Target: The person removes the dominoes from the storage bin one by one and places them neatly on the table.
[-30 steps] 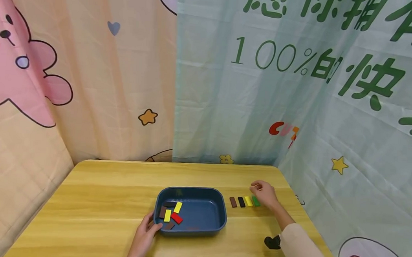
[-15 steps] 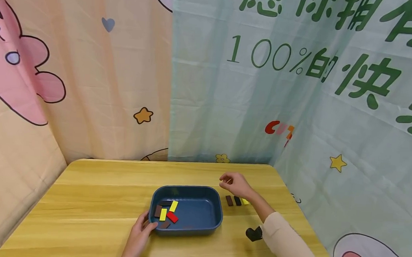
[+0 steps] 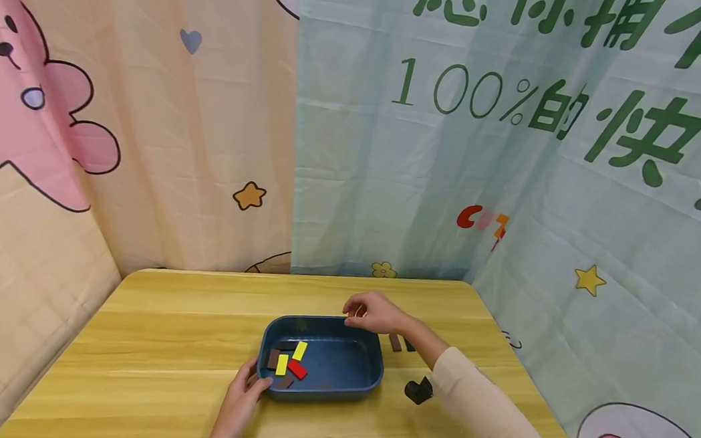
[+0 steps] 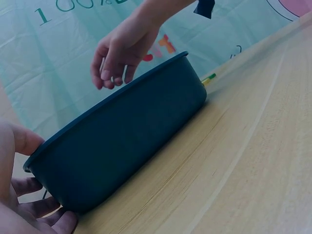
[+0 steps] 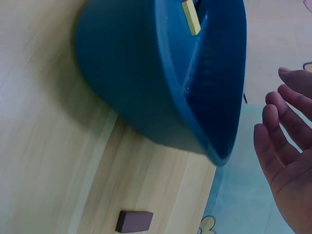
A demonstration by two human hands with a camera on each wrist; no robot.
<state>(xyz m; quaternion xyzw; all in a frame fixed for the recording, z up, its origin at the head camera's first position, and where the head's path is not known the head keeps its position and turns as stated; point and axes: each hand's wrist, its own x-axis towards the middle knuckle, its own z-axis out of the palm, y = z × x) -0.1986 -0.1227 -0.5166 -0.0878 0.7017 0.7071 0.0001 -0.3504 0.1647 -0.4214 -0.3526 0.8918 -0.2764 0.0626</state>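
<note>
My left grip clasps dark-blue rectangular plastic bin, right grip loose, empty; mixed-colour row of oblong blocks outside apparently begun, red oblong block inside likely unplaced.

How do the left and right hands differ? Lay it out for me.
Contact: the left hand grips the blue tray at its left end, while the right hand is apart from it and appears to hold nothing.
Height: the left hand is low, beside the tray's wall; the right hand hangs above rim level.
Shared: both are bare and close to the tray.
</note>
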